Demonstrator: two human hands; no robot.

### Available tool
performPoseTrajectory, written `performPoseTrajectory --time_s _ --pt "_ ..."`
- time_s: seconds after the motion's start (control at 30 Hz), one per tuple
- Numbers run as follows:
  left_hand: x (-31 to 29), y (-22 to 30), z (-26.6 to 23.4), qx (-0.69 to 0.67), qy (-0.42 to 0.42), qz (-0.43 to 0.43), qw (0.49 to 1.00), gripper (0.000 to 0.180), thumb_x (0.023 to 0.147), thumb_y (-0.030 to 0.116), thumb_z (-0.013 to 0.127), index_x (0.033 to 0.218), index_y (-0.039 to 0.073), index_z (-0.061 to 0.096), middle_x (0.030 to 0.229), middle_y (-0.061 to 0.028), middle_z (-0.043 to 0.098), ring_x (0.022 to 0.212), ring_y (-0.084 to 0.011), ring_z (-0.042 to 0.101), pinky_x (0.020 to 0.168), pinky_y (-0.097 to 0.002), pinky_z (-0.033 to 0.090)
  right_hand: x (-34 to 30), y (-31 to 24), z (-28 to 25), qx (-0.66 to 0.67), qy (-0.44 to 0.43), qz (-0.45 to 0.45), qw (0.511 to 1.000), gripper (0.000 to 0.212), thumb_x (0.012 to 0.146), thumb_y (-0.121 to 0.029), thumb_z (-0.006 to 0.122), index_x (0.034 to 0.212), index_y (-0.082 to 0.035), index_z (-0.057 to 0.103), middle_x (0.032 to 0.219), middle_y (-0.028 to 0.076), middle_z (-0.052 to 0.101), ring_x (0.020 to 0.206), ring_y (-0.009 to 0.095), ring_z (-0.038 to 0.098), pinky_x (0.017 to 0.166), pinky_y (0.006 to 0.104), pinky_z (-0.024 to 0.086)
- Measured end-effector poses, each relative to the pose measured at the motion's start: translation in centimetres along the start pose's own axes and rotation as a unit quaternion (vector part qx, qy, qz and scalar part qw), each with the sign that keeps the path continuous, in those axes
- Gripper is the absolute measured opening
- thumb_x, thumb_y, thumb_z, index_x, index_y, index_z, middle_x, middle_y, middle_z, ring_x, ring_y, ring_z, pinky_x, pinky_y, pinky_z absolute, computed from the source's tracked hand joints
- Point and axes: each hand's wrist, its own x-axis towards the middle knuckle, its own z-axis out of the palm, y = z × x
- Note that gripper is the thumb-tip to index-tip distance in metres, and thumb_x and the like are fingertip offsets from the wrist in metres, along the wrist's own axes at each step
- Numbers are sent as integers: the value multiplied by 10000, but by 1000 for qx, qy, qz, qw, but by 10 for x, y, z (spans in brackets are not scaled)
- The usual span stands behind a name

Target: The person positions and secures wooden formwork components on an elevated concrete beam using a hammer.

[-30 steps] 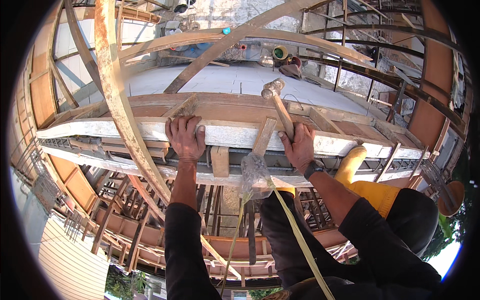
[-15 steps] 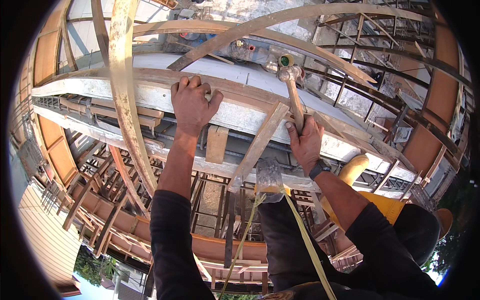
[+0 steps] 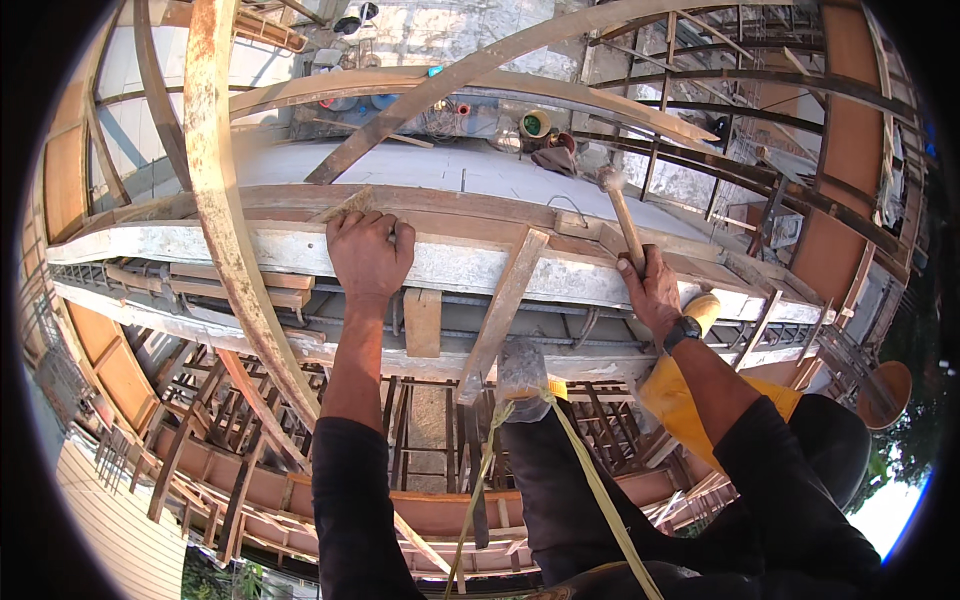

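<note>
Change: since half a second ago the left hand (image 3: 368, 255) has settled lower on the formwork beam (image 3: 200, 245), and the hammer (image 3: 622, 215) now stands more upright, its head clear above the beam's top edge.
Strap: nearest of all, a yellow strap (image 3: 598, 490) runs up from the lower edge between the dark sleeves to a knot just below the beam.
Knee: a dusty dark trouser knee (image 3: 522, 365) pushes up right beside that knot, under the beam's lower edge.
Left hand: fingers curled over the beam's top edge, palm pressed to its front face, gripping the wood and nothing else.
Right hand: the right hand (image 3: 652, 292) is wrapped tight round the hammer's handle, low on the shaft, resting at the beam's top edge toward its right end; a dark wristwatch (image 3: 682, 330) sits on the wrist.
Hammer: pale wooden handle, tilted a little left, topped by a small grey metal head with a worn, dull look; the head hangs over the slab side of the beam, not touching anything I can make out.
Beam: long, pale, cement-smeared timber, crossed by a diagonal brace (image 3: 505, 300) between the two hands.
Slab: beyond the beam's far edge lies a flat light-grey deck (image 3: 420, 170).
Far: buckets (image 3: 535, 123) and clutter sit at the deck's far edge.
</note>
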Motion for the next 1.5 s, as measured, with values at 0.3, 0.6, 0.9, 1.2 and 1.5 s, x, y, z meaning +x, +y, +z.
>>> performPoseTrajectory --time_s 0.3,0.6,0.9,1.2,1.5 --pt "6 7 -1 17 -34 -4 999 257 850 233 574 763 47 729 810 -108 706 815 -308 630 894 -437 413 -3 21 14 1 86 -17 996 453 927 -463 666 968 -31 535 843 184 684 895 406 627 913 487 408" --pt "5 4 -1 -7 -7 3 1000 233 849 230 590 723 74 708 754 -70 673 763 -298 596 910 -455 413 -3 22 21 -13 73 -1 997 411 953 -426 630 936 -35 505 806 181 637 871 395 610 882 466 383" --pt "6 2 -11 -19 -55 -13 998 240 885 208 572 747 50 689 770 -98 661 783 -310 584 892 -459 405 -5 19 23 -14 80 -10 997 392 946 -406 643 958 -35 517 794 167 630 871 391 609 891 480 372" --pt "4 6 -3 -25 -26 -31 999 264 866 218 576 706 43 691 737 -104 666 756 -313 596 927 -470 419 -6 24 28 -14 123 -36 992 378 938 -373 655 929 -30 497 785 187 613 852 407 583 852 481 383" --pt "3 8 -6 -30 -4 -15 999 254 843 202 577 683 31 677 724 -125 664 749 -315 595 892 -471 421 -7 21 24 0 107 -9 994 373 928 -358 657 967 -13 519 830 228 631 907 450 560 882 519 406"
